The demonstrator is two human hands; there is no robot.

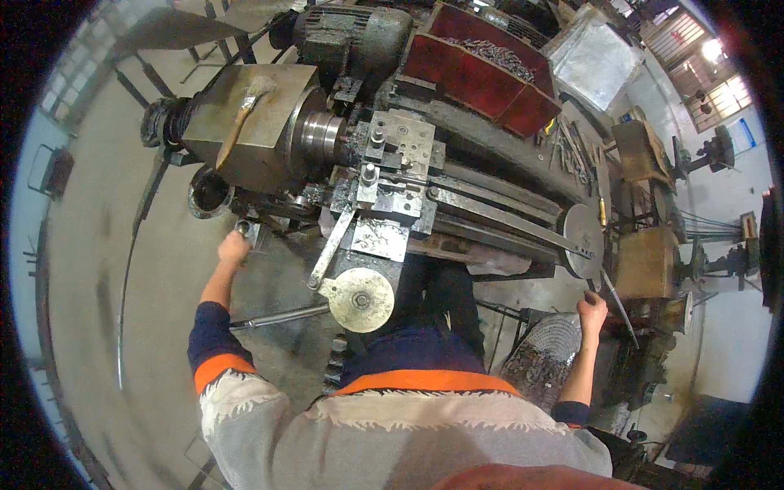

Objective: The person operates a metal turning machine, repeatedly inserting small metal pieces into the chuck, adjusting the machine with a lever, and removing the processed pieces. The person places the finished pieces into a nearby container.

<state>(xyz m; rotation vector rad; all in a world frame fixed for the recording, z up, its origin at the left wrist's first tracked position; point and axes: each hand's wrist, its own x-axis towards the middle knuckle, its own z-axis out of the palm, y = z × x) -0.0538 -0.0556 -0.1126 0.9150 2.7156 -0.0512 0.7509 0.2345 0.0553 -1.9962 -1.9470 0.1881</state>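
Observation:
A small metal lathe stretches across in front of me. My left hand (234,248) is closed around a short metal handle (243,229) below the headstock (260,102); most of that handle is hidden by the fingers. My right hand (592,312) is closed at the handle of a round metal wheel (581,237) at the right end of the lathe. Between my hands, a spindle collar (324,135) faces the tool block (392,184) on the carriage. A crank arm (333,249) and a pale round disc (359,300) sit at the carriage's near side.
A wooden-handled brush (238,126) lies on the headstock. Behind the lathe stand a motor (353,37) and a red bin (457,82) holding many small metal parts. Hand tools (576,155) lie at the right. A worn stool seat (543,355) is beside my right forearm.

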